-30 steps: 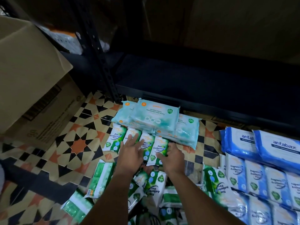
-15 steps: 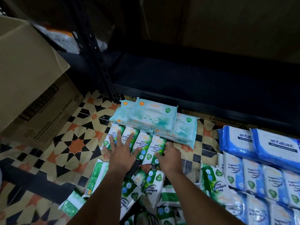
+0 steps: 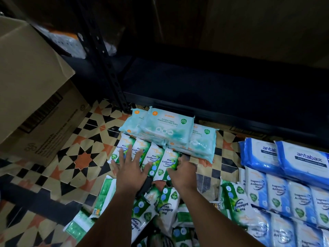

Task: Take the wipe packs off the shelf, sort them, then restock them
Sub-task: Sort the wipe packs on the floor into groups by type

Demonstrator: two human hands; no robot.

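Pine wipe packs [image 3: 151, 158]: glossy flat pouches, rowed on tile | left hand [image 3: 130, 169] splayed flat, I see it slid leftward | right hand [image 3: 183, 172] pinches end pack.

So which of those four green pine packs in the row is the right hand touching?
The rightmost pine pack, beside the pale teal packs: the right hand touches its edge, while the left hand lies over the leftmost two.

Floor of patterned geometric tiles [image 3: 81, 154], black, cream and orange star shapes. Dark metal shelving unit [image 3: 222, 90] stands on it, its perforated upright post [image 3: 105, 56] at the left, low shelf board in deep shadow. Left of the post, a big brown cardboard box [image 3: 35, 97] with a barcode label. Dim light; the wall behind the shelving is brownish.
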